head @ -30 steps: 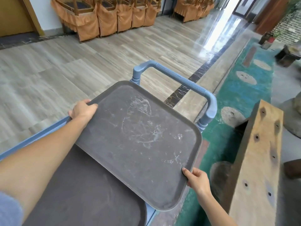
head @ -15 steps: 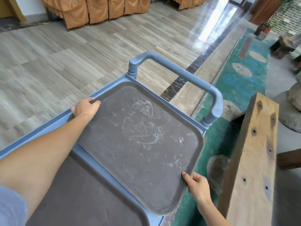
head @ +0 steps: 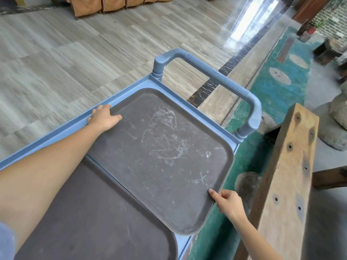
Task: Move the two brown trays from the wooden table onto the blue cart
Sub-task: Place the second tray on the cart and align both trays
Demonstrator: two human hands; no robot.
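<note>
Already flat on the blue cart (head: 131, 91), the scuffed far tray (head: 165, 156) was gripped at opposite edges by my left hand (head: 103, 118) and right hand (head: 230, 203), beside the near tray (head: 90, 222).

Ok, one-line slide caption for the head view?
Both hands set the second brown tray on the blue cart beside the first.

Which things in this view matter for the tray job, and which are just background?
Part of the job:
scratched brown tray, held by left hand and right hand
second brown tray
blue cart
wooden table

Background:
orange-covered chairs
green mat
stones
</note>
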